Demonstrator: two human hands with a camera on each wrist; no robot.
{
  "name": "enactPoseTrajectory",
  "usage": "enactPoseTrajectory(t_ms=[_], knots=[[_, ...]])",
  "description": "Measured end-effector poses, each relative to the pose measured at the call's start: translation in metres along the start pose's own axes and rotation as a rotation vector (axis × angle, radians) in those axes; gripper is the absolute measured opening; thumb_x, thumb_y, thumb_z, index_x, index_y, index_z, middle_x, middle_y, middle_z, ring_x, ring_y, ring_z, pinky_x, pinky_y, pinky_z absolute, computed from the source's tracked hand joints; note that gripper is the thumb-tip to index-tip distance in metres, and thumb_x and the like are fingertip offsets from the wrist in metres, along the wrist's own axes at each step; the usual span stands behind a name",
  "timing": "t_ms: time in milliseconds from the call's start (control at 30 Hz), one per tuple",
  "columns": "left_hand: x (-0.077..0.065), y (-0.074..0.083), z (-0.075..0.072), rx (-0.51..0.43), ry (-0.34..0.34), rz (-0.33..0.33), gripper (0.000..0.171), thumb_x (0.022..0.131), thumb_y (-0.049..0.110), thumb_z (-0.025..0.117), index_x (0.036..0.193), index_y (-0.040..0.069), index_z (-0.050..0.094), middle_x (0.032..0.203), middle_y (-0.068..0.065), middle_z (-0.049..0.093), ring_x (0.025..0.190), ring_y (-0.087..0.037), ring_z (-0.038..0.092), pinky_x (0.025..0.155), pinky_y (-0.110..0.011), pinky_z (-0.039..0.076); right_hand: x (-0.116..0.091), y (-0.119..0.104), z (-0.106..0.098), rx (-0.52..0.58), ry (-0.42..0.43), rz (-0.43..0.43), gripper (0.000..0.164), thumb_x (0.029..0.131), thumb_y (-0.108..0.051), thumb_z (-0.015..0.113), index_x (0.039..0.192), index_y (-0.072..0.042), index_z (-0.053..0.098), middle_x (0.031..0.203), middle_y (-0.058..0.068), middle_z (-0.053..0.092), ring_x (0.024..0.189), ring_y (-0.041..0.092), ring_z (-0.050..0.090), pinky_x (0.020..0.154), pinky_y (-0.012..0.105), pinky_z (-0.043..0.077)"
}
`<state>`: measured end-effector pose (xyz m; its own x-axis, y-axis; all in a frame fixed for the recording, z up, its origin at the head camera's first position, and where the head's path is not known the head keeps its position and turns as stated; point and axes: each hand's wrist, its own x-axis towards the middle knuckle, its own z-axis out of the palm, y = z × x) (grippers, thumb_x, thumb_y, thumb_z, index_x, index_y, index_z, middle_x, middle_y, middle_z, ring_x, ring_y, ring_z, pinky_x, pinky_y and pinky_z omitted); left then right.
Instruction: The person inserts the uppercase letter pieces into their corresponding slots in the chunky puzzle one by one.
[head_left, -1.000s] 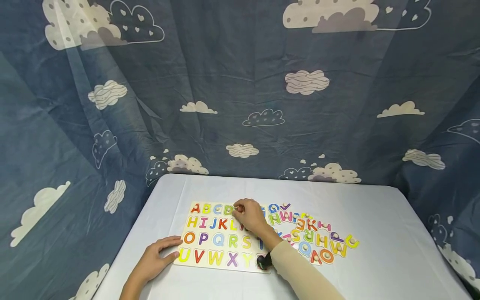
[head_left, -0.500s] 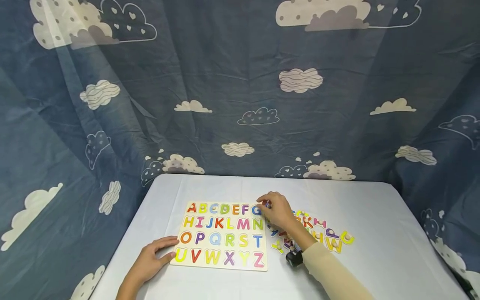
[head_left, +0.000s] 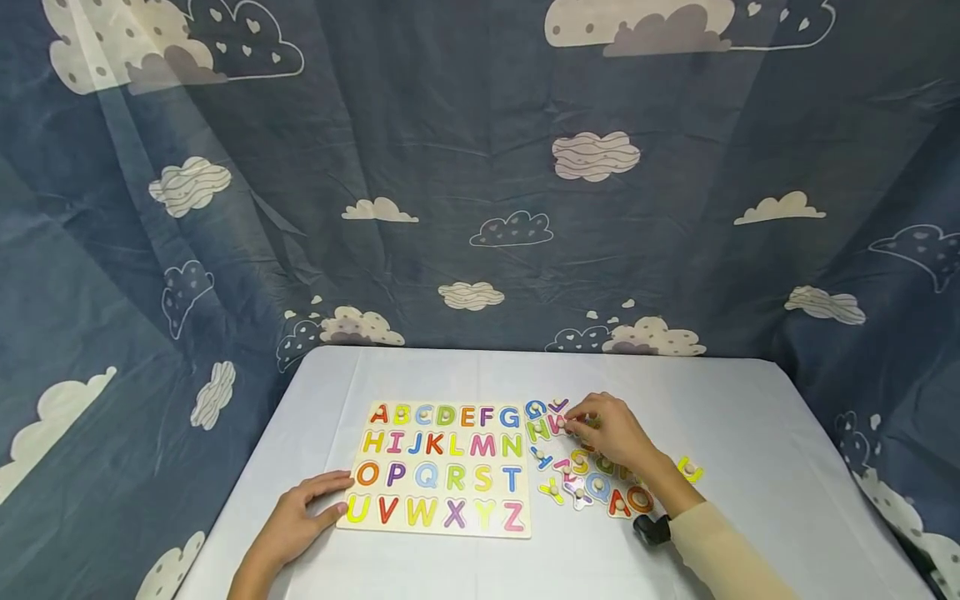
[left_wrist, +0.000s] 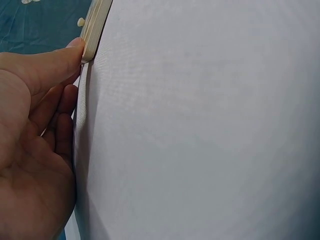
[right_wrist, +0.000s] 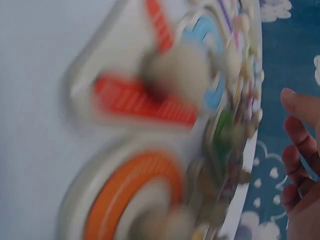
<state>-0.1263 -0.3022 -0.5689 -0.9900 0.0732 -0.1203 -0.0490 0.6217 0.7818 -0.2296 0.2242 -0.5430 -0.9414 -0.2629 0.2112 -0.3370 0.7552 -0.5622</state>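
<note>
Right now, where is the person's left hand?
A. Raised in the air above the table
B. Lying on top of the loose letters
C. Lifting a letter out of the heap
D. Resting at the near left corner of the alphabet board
D: the left hand lies flat on the table with its fingers against the near left corner of the alphabet board; the left wrist view shows the thumb touching the board's edge.
</note>
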Motion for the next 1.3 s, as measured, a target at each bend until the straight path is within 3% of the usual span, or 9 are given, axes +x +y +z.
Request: enactPoseTrajectory(t_ms=[300, 567, 933, 1300], knots=[[-0.001, 0.002, -0.001, 0.020, 0.010, 0.019, 0.037, 0.087, 0.024, 0.083, 0.124, 0.028, 0.075, 0.142, 0.008, 0.065, 0.144, -0.028, 0.049, 0.121, -0.054, 0.036, -0.016, 0.029, -0.013, -0.018, -0.081, -0.004, 0.012, 0.091, -0.020, 0.080, 0.102, -0.021, 0.082, 0.093, -0.014, 0.071, 0.085, 0.008, 0.055, 0.077, 0.028, 0.051], [-0.001, 0.002, -0.002, 0.028, 0.013, 0.024, 0.038, 0.088, 0.024, 0.082, 0.125, 0.027, 0.075, 0.143, 0.006, 0.065, 0.144, -0.029, 0.049, 0.121, -0.055, 0.036, -0.022, 0.037, -0.015, 0.003, -0.180, -0.028, 0.019, 0.093, -0.016, 0.077, 0.111, -0.019, 0.081, 0.096, -0.011, 0.072, 0.081, 0.009, 0.051, 0.070, 0.023, 0.044], [-0.002, 0.005, 0.002, 0.023, 0.010, -0.007, 0.038, 0.087, 0.023, 0.082, 0.124, 0.027, 0.075, 0.143, 0.009, 0.064, 0.145, -0.027, 0.048, 0.122, -0.052, 0.035, -0.025, 0.041, -0.014, -0.004, -0.173, -0.043, 0.019, 0.093, -0.015, 0.077, 0.110, -0.022, 0.081, 0.096, -0.012, 0.072, 0.081, 0.007, 0.050, 0.071, 0.023, 0.045], [-0.001, 0.004, 0.003, 0.019, 0.011, -0.018, 0.038, 0.087, 0.023, 0.083, 0.124, 0.028, 0.075, 0.143, 0.008, 0.064, 0.145, -0.026, 0.048, 0.122, -0.049, 0.035, -0.023, 0.037, -0.016, 0.043, -0.120, -0.013, 0.012, 0.091, -0.028, 0.080, 0.102, -0.024, 0.081, 0.091, -0.015, 0.068, 0.081, 0.011, 0.053, 0.070, 0.023, 0.045]])
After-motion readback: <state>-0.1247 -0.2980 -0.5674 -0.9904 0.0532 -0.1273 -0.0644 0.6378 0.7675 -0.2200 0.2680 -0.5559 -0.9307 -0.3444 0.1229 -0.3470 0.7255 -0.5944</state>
